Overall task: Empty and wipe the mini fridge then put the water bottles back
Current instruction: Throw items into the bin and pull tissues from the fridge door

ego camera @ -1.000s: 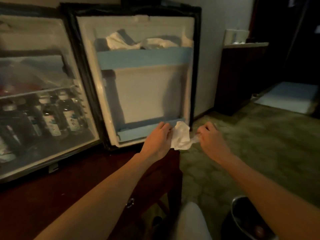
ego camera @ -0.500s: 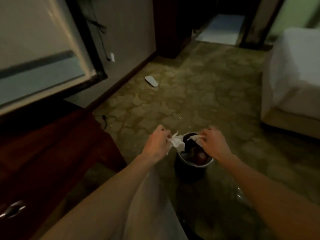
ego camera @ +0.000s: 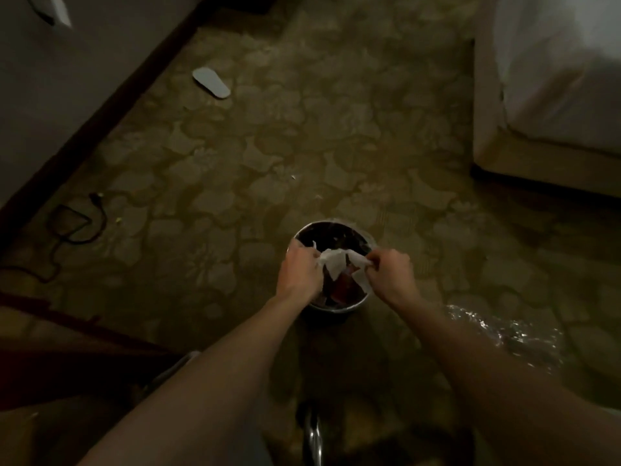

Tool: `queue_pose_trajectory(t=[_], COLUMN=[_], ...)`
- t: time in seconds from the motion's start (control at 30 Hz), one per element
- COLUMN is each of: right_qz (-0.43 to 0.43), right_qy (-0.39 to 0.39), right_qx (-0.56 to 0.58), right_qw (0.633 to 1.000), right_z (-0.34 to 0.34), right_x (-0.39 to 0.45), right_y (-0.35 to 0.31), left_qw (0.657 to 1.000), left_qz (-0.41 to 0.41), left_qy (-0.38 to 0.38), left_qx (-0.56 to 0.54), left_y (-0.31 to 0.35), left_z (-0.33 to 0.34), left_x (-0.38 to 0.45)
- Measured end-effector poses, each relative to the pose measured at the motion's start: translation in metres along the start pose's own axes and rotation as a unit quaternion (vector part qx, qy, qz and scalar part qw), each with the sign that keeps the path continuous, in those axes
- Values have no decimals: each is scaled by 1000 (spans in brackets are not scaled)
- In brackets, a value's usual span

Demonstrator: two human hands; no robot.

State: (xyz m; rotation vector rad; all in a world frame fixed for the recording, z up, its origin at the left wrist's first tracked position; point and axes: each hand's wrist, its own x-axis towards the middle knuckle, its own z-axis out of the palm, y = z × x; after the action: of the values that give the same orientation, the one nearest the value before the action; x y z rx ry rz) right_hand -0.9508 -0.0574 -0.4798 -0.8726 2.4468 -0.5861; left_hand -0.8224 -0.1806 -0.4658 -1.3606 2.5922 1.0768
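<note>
A crumpled white tissue [ego camera: 337,263] is stretched between both my hands just above a small round waste bin [ego camera: 336,308] on the carpet. My left hand [ego camera: 300,270] pinches its left end and my right hand [ego camera: 389,270] pinches its right end. The bin holds dark and reddish rubbish. The mini fridge and the water bottles are out of view.
A white slipper [ego camera: 211,82] lies on the patterned carpet near the wall's dark skirting [ego camera: 100,109]. A black cable [ego camera: 72,223] loops at the left. A white-covered bed [ego camera: 554,79] fills the upper right. Crinkled clear plastic [ego camera: 504,334] lies right of the bin. Dark wooden furniture [ego camera: 50,348] stands at lower left.
My view swung from the open fridge door down to the floor. Both hands carried the tissue from the door shelf to just over the bin.
</note>
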Motion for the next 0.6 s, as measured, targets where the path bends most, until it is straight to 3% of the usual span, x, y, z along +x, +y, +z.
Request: queue_pose_trajectory(t=[0.27, 0.6], right_qz=[-12, -95], right_qy=[-17, -21], right_qx=[-21, -88], right_qw=[1000, 991], right_z=[35, 7], right_x=[30, 13], right_y=[15, -50], left_qw=[996, 999], left_qz=[25, 39], left_qy=[-85, 3], left_qx=[-27, 17], left_y=[-19, -15], left_z=[23, -40], left_x=[23, -10])
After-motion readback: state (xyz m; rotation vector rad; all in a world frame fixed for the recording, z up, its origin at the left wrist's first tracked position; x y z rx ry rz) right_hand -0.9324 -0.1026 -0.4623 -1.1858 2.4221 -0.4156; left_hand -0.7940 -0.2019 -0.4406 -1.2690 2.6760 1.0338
